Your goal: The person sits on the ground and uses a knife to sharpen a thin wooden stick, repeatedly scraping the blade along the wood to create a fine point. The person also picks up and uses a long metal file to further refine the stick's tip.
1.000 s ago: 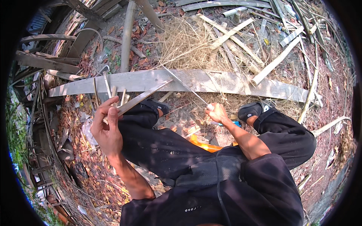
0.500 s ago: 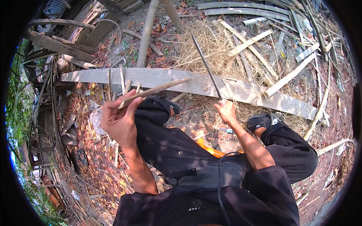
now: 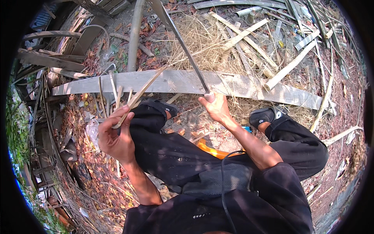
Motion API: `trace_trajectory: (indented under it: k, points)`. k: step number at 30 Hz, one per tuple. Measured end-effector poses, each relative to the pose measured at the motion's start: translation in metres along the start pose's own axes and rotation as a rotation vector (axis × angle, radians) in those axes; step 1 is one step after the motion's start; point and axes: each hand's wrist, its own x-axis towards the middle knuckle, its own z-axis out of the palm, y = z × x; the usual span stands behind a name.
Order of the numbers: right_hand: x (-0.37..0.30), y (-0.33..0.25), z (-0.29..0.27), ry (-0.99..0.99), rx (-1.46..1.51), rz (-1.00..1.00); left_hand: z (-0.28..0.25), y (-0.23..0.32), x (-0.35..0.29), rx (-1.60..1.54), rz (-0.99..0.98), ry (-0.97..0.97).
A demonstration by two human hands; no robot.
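My left hand (image 3: 117,137) pinches the near end of a split bamboo strip (image 3: 145,86) between thumb and fingers. The strip slants away up and to the right, and its far tip appears over the grey wooden plank (image 3: 241,92). My right hand (image 3: 219,109) is wrapped round the handle of a long-bladed machete (image 3: 186,52). Its dark blade points away from me and leans left, passing above the plank. Blade and strip are apart. Most of the handle is hidden in my fist.
Several thin sticks (image 3: 113,86) lean on the plank's left part. Beyond it lie a heap of shavings (image 3: 194,43) and bamboo lengths (image 3: 290,66). An orange object (image 3: 210,149) lies between my legs. Wooden posts (image 3: 135,39) and stacked boards (image 3: 50,58) stand far left.
The machete has swung up and left, so its blade now shows broader and reaches the top of the view. My left hand has shifted slightly left and down, and the strip points more steeply away.
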Motion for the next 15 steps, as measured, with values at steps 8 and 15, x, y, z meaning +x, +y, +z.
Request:
trace_trajectory:
  k: [8,15]
  points:
    - [0.001,-0.036,-0.011,0.047,0.145,-0.16,0.001,0.008,-0.002,-0.039,0.001,-0.016]
    - [0.005,-0.036,-0.012,0.057,0.056,-0.16,-0.004,0.004,0.0,0.011,-0.029,0.044]
